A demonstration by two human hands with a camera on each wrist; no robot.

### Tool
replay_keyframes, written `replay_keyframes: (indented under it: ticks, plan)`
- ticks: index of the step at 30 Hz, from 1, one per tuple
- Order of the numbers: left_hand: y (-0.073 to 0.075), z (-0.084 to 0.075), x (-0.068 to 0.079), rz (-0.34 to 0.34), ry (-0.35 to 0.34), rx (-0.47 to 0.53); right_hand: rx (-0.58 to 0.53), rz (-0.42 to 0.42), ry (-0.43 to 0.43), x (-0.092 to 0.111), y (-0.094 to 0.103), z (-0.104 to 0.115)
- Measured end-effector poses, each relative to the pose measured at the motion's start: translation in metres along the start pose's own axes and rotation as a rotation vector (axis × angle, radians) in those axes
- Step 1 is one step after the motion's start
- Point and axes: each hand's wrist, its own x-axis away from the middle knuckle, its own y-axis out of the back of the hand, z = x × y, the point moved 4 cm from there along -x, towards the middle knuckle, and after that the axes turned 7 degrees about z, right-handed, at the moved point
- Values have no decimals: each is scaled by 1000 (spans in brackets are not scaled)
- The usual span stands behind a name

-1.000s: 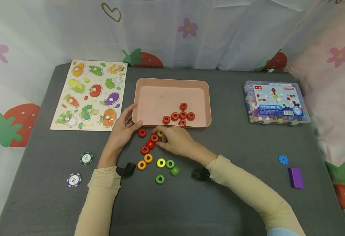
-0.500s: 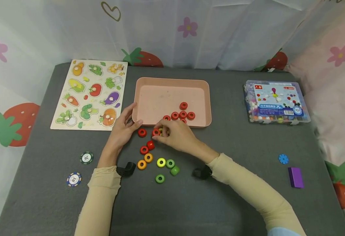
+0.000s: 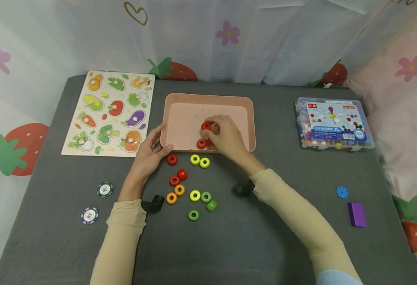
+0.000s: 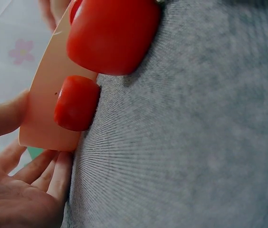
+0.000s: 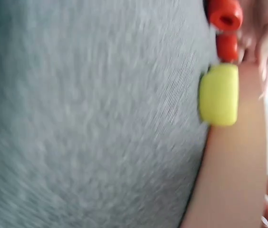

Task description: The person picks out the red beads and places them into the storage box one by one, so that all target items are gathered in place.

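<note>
Bead [image 3: 204, 127], red, is pinched between thumb and fingers of right hand [image 3: 227, 136], over the pink tray [image 3: 183, 116], right of its middle. Second red bead [image 3: 199, 145] lies in tray near the front wall, just below the pinch; another red one partly shows under the thumb, rest of that area hidden by the hand. Left hand [image 3: 147, 156] holds tray at its near left corner, thumb on front wall, fingers along left side. Just in front of tray on grey table [image 3: 258, 245]: lone red bead [image 3: 172, 163] by left thumb, two yellow beads [image 3: 195, 162] side by side. Nearer the person: red pair [image 3: 182, 174], one tipped on its side, then two orange beads [image 3: 171, 202], third yellow bead [image 3: 195, 199] and three green beads [image 3: 211, 206], one of these on its side. Right wrist view blurry, can't confirm pinch there. Far left: vegetable puzzle board [image 3: 105, 118], with green chip [image 3: 105, 189] and blue chip [image 3: 89, 215] nearer the person. Far right: clear plastic box [image 3: 334, 124], labelled, then blue disc [image 3: 342, 192] just above purple block [image 3: 357, 215]. Patterned curtain [image 3: 244, 59] behind table.
</note>
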Motion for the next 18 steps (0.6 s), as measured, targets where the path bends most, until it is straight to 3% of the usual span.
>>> replay_keyframes:
  ticks: [7, 12, 18]
  plan:
    - [1, 2, 0, 3, -2, -4, 92, 9, -52, -12, 0, -14]
    - [1, 3, -1, 5, -10, 1, 73, 7, -65, -9, 2, -17]
    - [1, 2, -1, 4, -8, 7, 24, -58, 16, 0, 10, -6]
